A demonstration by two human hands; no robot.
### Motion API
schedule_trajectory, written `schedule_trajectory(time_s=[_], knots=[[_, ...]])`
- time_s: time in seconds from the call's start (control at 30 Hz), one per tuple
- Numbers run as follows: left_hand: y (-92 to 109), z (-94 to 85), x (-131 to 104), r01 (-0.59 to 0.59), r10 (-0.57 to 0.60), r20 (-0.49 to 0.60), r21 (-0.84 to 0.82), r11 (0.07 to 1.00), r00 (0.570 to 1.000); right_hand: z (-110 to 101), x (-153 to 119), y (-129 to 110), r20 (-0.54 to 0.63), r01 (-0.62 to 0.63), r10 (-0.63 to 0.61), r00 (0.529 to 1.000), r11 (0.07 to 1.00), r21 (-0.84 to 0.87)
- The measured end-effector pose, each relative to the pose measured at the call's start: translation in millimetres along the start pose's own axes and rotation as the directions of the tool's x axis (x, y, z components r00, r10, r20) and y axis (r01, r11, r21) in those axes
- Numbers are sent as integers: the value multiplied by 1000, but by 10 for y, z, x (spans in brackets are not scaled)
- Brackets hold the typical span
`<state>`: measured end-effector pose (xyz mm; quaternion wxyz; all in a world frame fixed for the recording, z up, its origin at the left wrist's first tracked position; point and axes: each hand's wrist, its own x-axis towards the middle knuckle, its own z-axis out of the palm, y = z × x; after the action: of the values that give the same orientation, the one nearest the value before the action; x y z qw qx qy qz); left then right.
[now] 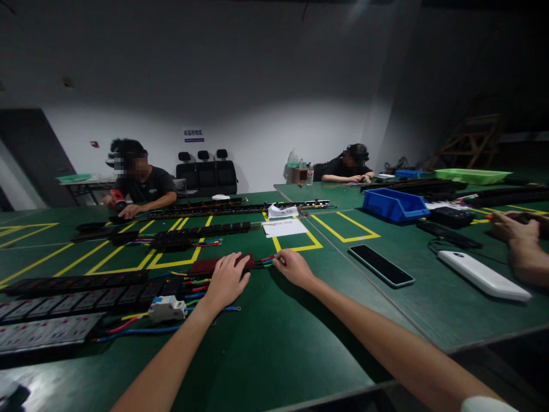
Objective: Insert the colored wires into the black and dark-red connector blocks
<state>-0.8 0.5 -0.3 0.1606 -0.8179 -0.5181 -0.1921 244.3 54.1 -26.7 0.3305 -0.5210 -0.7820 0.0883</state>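
My left hand [225, 280] lies palm down with its fingers stretched over a dark red flat piece [201, 265]. At the right end of that piece, several red, green and blue wires [265, 262] stick out. My right hand [295, 266] pinches these wires near their ends, which its fingers hide. Left of my left wrist sits a white circuit breaker [167, 309] among coloured cables. Long black power strips [47, 332] with sockets extend from there to the left edge.
A phone [381, 265], a white power bank [482, 276] and a blue bin [394, 205] are on the right. White paper [285, 227] lies ahead by yellow tape. Two people [143, 183] work across the table; another person's hand [517, 232] is at far right.
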Motion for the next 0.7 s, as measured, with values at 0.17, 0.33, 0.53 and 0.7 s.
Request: schedule_trajectory(time_s=[0.17, 0.33, 0.53, 0.7], knots=[[3, -4, -1, -3, 3, 0, 5, 1000, 1000, 10, -3, 7, -12, 5, -5, 1000, 1000, -6], [7, -12, 1, -3, 3, 3, 4, 1000, 1000, 5, -5, 7, -12, 13, -13, 1000, 1000, -5], [3, -3, -2, 0, 0, 2, -8, 1000, 1000, 2, -4, 7, -10, 11, -11, 1000, 1000, -3], [-3, 7, 1, 0, 0, 0, -7, 1000, 1000, -18, -5, -11, -10, 13, -13, 1000, 1000, -8]])
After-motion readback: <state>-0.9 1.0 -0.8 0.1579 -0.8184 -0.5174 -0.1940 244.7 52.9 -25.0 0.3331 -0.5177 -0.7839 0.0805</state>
